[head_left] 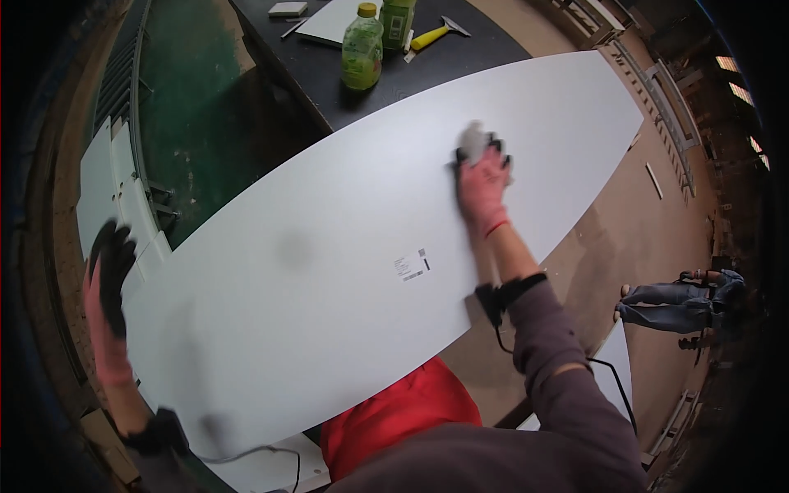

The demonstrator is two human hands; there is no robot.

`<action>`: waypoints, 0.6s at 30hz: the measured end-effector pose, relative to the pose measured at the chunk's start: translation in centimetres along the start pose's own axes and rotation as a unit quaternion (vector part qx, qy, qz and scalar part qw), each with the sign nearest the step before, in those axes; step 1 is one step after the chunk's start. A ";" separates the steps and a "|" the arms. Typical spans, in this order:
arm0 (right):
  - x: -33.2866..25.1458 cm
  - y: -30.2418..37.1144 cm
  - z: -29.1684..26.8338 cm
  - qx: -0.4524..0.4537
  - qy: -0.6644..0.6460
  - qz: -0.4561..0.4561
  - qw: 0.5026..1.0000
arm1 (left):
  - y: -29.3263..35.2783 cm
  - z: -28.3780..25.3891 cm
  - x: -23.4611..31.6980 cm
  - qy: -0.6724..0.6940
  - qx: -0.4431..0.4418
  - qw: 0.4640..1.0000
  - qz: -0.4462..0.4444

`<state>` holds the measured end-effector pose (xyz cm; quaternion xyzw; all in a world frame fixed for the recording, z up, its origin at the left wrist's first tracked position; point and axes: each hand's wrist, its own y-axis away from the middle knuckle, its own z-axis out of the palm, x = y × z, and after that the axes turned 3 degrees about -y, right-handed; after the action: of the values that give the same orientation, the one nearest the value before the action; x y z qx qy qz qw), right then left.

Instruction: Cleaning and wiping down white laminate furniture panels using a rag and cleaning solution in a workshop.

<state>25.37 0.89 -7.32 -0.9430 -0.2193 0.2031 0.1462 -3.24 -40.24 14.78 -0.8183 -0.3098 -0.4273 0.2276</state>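
A large white panel (345, 205) with a printed label (411, 264) stretches across in front of me. My right hand (483, 181), in a pink and black glove, presses on its far right part. Under the fingers is a whitish rag (472, 138), smeared by motion and partly covered by the hand. My left hand (108, 287), gloved alike, is raised by the panel's left end. Its fingers are stretched out, and it holds nothing.
Beyond the panel, a black table (460, 62) bears a bottle of green liquid (362, 49), a green container (398, 23) and a yellow-handled scraper (431, 37). White boards (115, 197) lie at the left. Another person (678, 302) stands at the right.
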 end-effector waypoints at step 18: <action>-8.9 4.7 -1.9 -0.284 -0.134 -0.282 0.906 | -25.9 31.7 3.7 0.051 -0.046 0.994 -0.090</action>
<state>20.53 -7.75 -4.53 -0.8071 -0.5422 0.2073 -0.1077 -2.04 -0.65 3.86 -0.7741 -0.3499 -0.5007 0.1661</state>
